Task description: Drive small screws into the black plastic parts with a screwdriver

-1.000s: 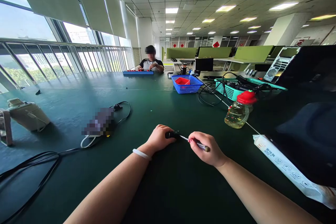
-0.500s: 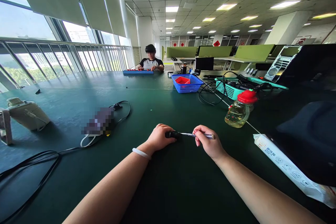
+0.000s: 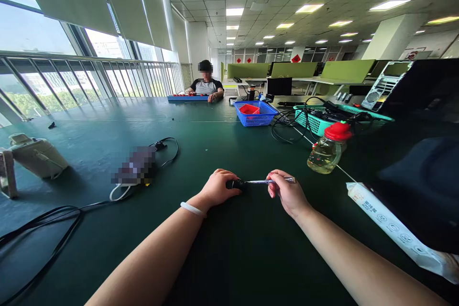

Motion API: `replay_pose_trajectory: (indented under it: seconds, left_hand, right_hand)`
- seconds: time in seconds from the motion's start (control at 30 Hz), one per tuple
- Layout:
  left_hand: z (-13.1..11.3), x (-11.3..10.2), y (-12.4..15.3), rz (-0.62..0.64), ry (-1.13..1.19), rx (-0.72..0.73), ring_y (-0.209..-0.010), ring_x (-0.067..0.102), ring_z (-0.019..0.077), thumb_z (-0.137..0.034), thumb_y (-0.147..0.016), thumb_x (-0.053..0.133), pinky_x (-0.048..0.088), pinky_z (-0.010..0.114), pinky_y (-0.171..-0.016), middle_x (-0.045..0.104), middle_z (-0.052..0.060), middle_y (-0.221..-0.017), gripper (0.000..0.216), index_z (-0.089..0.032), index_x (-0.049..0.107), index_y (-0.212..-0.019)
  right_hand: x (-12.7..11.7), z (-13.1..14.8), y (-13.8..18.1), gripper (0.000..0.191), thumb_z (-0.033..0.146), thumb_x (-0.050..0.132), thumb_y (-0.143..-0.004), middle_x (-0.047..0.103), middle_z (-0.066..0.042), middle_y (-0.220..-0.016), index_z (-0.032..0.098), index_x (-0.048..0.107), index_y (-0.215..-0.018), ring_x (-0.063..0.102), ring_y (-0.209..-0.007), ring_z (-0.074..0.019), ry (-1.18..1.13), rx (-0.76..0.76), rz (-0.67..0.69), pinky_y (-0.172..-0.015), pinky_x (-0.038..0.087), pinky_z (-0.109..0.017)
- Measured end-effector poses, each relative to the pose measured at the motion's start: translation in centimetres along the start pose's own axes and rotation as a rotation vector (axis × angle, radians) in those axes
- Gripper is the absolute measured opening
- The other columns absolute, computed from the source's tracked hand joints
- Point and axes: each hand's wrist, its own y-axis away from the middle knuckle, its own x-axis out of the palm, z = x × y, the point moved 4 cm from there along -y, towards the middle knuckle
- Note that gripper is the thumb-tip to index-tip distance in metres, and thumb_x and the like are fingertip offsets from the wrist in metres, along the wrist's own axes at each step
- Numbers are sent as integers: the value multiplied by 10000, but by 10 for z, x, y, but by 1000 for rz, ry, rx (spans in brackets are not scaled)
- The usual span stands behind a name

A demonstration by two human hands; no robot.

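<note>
My left hand (image 3: 219,188), with a white band at its wrist, is closed around a small black object (image 3: 237,184) low over the dark green table (image 3: 215,148). What kind of object it is, I cannot make out; part of it lies hidden in the palm. A screwdriver (image 3: 256,181) with a thin metal shaft and a clear handle is pinched in the fingers of my right hand (image 3: 287,192). It lies nearly level, its tip pointing left and meeting the right end of the black object.
A bottle with a red lid (image 3: 324,153) and a white wipes packet (image 3: 390,229) lie right. Behind them are a blue basket (image 3: 256,119) and a green basket (image 3: 311,124) with cables. Left are a pixelated item (image 3: 134,165) and a beige bag (image 3: 39,155). A person (image 3: 206,85) sits opposite.
My right hand has shifted slightly right along the screwdriver, and its fingers have turned a little. My left hand has stayed in place. The person opposite has lowered their head and moved a hand.
</note>
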Motion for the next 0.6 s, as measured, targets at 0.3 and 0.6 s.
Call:
replay_pose_trajectory:
  seconds: [0.3,0.6]
  left_hand:
    - [-2,0,0,24,37,74,-1156,604,267,-336,-707,814,419,421,-1070,720,47,-1179,365,-255,759,-1058]
    - [-5,-1,0,41,25,99,-1143,612,263,-345,-722,807,416,426,-1066,719,50,-1171,353,-258,758,-1060]
  right_hand:
    - [3,-3,3,226,383,695,-671,486,41,-463,180,607,-627,465,-400,-103,-97,124,49,-411,380,-249]
    - [0,-5,-1,217,367,697,-664,475,45,-438,182,599,-606,448,-373,-101,-176,114,50,-401,350,-259]
